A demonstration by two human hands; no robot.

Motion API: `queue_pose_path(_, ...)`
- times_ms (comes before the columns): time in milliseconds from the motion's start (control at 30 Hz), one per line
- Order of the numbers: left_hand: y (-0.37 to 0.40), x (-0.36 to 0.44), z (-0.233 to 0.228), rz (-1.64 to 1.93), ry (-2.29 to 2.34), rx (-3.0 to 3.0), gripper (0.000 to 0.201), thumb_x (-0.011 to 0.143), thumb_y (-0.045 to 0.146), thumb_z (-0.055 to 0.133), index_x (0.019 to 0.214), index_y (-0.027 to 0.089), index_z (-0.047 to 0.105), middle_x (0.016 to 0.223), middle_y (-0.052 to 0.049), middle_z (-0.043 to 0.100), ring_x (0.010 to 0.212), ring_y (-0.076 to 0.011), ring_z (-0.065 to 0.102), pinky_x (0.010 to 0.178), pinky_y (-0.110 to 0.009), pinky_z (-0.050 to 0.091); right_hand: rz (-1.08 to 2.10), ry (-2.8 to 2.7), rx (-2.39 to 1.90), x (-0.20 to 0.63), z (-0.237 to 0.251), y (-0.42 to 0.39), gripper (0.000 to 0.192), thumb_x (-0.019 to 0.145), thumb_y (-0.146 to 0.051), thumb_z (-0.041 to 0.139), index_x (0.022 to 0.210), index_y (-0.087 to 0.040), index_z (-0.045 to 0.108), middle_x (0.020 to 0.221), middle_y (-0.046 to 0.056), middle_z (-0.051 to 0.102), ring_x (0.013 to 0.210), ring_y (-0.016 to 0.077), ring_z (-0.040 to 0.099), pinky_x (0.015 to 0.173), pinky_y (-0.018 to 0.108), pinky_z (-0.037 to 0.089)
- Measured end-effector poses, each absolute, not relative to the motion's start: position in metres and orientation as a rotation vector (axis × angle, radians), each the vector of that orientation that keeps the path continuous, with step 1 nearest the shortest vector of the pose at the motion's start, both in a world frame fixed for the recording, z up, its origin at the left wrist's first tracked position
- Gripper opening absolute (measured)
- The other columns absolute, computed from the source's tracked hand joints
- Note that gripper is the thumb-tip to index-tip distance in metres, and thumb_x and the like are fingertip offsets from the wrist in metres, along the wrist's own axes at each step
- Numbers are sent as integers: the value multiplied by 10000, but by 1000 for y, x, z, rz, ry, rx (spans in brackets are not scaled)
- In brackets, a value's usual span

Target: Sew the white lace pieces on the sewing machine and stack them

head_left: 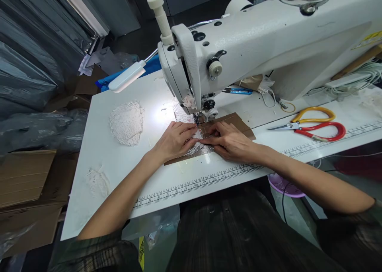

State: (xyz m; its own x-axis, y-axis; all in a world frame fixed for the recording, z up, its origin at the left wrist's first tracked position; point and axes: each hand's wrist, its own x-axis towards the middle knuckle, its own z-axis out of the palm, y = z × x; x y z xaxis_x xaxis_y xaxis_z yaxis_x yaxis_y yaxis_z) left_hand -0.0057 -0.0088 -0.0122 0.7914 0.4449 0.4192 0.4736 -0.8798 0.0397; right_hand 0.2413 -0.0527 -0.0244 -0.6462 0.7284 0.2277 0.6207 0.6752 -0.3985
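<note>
Under the presser foot [201,118] of the white sewing machine [232,41] lies a piece of white lace [182,114]. My left hand [176,140] holds this lace from the left, its bent fingers pressed on it just in front of the needle. From the right, my right hand [229,141] grips the lace edge with curled fingers, the fingertips nearly meeting those of the left. Both hands partly cover the lace. Beneath it, a brown board [240,125] covers the machine bed.
A white lace stack [127,123] and a smaller lace piece [98,182] lie on the left of the table. Scissors with orange and red handles [313,123] lie on the right. A small lamp [127,77] hangs left of the machine head. A printed ruler [193,186] follows the front edge.
</note>
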Motion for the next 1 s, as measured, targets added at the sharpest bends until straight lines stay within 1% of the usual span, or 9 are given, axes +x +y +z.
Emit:
queue_pose_path(100, -13, -3, -13, -476, -808, -2787, 254, 978, 313, 546, 1118, 124, 644, 1166, -147, 704, 876, -249, 655, 697, -385, 468, 390, -2537, -1077, 237, -21, -49, 399, 941, -217, 514, 1300, -303, 665, 1152, 130, 568, 1106, 298, 500, 901, 496, 459)
queue_pose_path(167, -14, -4, -11, -395, -834, -2733, 278, 987, 322, 529, 1134, 114, 640, 1193, -162, 694, 884, -264, 650, 724, -404, 456, 401, -2545, -1061, 235, -18, -43, 373, 940, -219, 520, 1271, -278, 683, 1158, 136, 563, 1118, 304, 487, 934, 505, 451)
queue_pose_path(300, -10, -8, -4, -247, -879, -2796, 360, 1031, 349, 447, 1262, 113, 591, 1337, -178, 623, 1121, -299, 623, 915, -463, 447, 463, -2540, -995, 234, -17, -34, 360, 927, -198, 522, 1232, -254, 704, 1125, 128, 573, 1094, 291, 488, 960, 490, 444)
queue_pose_path(400, -7, -13, -2, -264, -927, -2877, 365, 1041, 349, 423, 1326, 164, 555, 1404, -148, 583, 1253, -284, 564, 1019, -486, 418, 474, -2493, -983, 236, -22, -33, 370, 935, -182, 502, 1233, -252, 711, 1118, 130, 582, 1087, 290, 502, 957, 482, 447)
queue_pose_path(500, -7, -17, -2, -522, -1099, -2788, 255, 1015, 289, 484, 1217, 215, 622, 1263, -101, 679, 1085, -249, 640, 915, -454, 470, 454, -2452, -969, 238, -27, -35, 371, 944, -185, 494, 1235, -251, 714, 1134, 133, 587, 1091, 288, 514, 962, 484, 451)
queue_pose_path(600, -11, -19, -2, -752, -1090, -2791, 142, 969, 269, 571, 1029, 198, 680, 1060, -73, 740, 864, -204, 660, 763, -388, 494, 442, -2428, -966, 237, -30, -36, 366, 940, -186, 502, 1224, -256, 723, 1124, 127, 591, 1064, 278, 526, 951, 477, 459)
queue_pose_path(767, -17, -18, -7, -832, -736, -3071, 167, 907, 287, 673, 1011, 157, 685, 1032, -84, 738, 888, -184, 680, 770, -345, 539, 433, -2399, -970, 236, -30, -36, 392, 910, -142, 507, 1212, -247, 734, 1101, 124, 590, 1050, 270, 537, 946, 463, 459)
queue_pose_path(867, -19, -14, -15, -854, -750, -2994, 67, 924, 188, 624, 916, 157, 682, 953, -64, 750, 814, -161, 683, 697, -319, 522, 458, -2384, -968, 238, -29, -36, 399, 901, -135, 502, 1201, -247, 739, 1104, 118, 598, 1052, 263, 548, 960, 463, 460)
queue_pose_path(1000, -22, -9, -21, -932, -881, -2896, 90, 923, 165, 594, 870, 170, 667, 902, -33, 757, 767, -149, 682, 667, -315, 515, 500, -2380, -953, 241, -27, -39, 386, 899, -139, 503, 1172, -257, 749, 1117, 104, 612, 1074, 250, 562, 978, 464, 460)
